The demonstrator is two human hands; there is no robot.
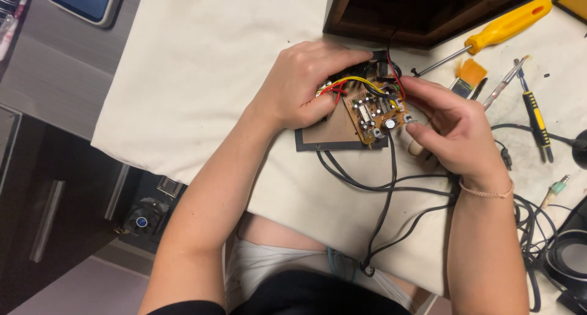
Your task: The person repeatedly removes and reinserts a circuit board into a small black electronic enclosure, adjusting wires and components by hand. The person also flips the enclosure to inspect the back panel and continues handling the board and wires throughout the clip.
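Note:
A small brown circuit board with capacitors and red, yellow and black wires lies tilted over a dark-framed brown panel. My left hand grips the board's left edge and the wire bundle, thumb pressed on the panel. At the board's right edge my right hand pinches with thumb and fingers; a pale wooden handle shows under its palm. Whether that hand grips the handle is unclear.
A dark wooden box stands at the back. A yellow screwdriver, an orange brush and a yellow-black tool lie to the right. Black cables trail over the white cloth. A phone rests far left.

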